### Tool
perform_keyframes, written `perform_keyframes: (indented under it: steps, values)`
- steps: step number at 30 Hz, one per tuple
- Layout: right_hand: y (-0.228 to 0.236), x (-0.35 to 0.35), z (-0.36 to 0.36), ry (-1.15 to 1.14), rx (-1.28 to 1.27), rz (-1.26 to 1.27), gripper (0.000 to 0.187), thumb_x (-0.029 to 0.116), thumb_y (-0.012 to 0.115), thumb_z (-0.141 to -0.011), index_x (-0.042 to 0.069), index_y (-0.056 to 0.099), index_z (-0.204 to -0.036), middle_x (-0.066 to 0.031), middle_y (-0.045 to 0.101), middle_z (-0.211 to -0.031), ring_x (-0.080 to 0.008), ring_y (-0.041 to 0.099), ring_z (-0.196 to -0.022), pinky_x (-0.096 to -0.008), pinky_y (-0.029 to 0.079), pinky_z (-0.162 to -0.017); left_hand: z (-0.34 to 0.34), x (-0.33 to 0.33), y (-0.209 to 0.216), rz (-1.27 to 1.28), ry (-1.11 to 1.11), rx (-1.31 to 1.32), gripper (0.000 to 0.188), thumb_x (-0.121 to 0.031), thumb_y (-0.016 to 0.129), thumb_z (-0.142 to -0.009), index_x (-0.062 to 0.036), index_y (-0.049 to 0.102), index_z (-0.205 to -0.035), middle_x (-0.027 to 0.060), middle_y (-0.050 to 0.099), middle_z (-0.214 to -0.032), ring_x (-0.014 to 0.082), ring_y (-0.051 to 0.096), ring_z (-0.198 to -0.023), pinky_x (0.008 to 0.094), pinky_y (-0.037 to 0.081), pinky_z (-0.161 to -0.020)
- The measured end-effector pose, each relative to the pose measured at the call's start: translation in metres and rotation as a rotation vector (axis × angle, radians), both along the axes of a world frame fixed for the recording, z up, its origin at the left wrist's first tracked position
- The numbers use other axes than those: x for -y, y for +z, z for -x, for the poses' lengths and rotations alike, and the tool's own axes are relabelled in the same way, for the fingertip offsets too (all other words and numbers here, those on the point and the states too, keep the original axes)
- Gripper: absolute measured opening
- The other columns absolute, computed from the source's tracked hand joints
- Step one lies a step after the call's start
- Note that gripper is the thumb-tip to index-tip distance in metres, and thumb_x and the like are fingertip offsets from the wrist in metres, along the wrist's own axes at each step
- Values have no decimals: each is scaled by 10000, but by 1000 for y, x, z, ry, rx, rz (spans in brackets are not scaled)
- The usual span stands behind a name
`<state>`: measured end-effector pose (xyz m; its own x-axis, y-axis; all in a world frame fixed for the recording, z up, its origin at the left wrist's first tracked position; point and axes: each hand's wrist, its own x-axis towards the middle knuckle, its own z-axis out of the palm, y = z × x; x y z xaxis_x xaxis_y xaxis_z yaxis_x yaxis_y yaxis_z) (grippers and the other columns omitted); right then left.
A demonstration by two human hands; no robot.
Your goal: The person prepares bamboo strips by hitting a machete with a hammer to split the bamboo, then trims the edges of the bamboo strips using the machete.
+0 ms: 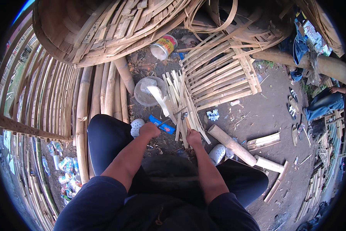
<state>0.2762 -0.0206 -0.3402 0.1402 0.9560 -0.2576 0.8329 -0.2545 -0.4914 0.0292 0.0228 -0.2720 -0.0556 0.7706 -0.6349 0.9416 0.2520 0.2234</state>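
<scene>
Dark shirt [188,215]; right hand [194,138] grasps hammer [187,122] (head beyond fingers), left hand [149,130] thin tool [165,121].

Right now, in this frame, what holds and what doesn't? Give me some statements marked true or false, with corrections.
1. The right hand grips a hammer. True.
2. The left hand is empty. False: the left hand grips a thin dark tool.
3. The log lies right of the right hand. True.
4. The clogs are black. False: the clogs are white.
5. The slatted panel lies beyond the right hand. True.
6. The blue packet lies right of the hammer. False: the blue packet lies left of it.
</scene>
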Motion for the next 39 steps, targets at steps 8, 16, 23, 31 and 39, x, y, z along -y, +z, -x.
perform_keyframes:
  steps: [8, 16, 23, 31, 39]
  values:
    - [223, -62, -34, -22, -23, -392, 411, 316, 490, -945, -47, 602, -785, -282, 605, -726, -438, 612, -705, -479, 487, -646, -1, 2, 3, -13, 4, -17, 382, -277, 653, -683, -53, 702, -990, 145, 671, -1062, 302, 644, -996, 412, 508, -846]
    - [180, -70, -3, -233, -361, -991, 286, 203, 450, -960, -36, 496, -811, -172, 481, -529, -385, 501, -479, -444, 387, -480, -28, -6, -11, 28, 70, -11, 432, -382, 647, -750, -68, 681, -1046, 140, 654, -1116, 287, 628, -1045, 401, 492, -894]
    - [9, -24, -12, 53, -42, -91, 454, 359, 452, -926, -45, 639, -835, -286, 627, -822, -457, 609, -824, -510, 484, -794, -23, 8, -15, 32, -28, -61, 465, -366, 614, -756, -53, 653, -1098, 148, 627, -1175, 292, 599, -1099, 401, 483, -922]
    - [248, -85, -39, -22, -42, -584, 402, 287, 493, -954, -45, 583, -745, -255, 576, -646, -426, 574, -589, -468, 466, -586, -10, 1, -30, 91, 131, 130, 437, -311, 606, -732, 22, 656, -1008, 241, 621, -1118, 303, 619, -1057, 402, 499, -885]
    - [108, -42, 6, -180, -280, -930, 357, 238, 435, -957, -25, 494, -724, -172, 511, -530, -372, 529, -478, -425, 424, -481, -25, 3, -17, 78, 107, 74, 487, -322, 573, -747, -39, 631, -1139, 167, 600, -1212, 309, 569, -1137, 410, 450, -963]
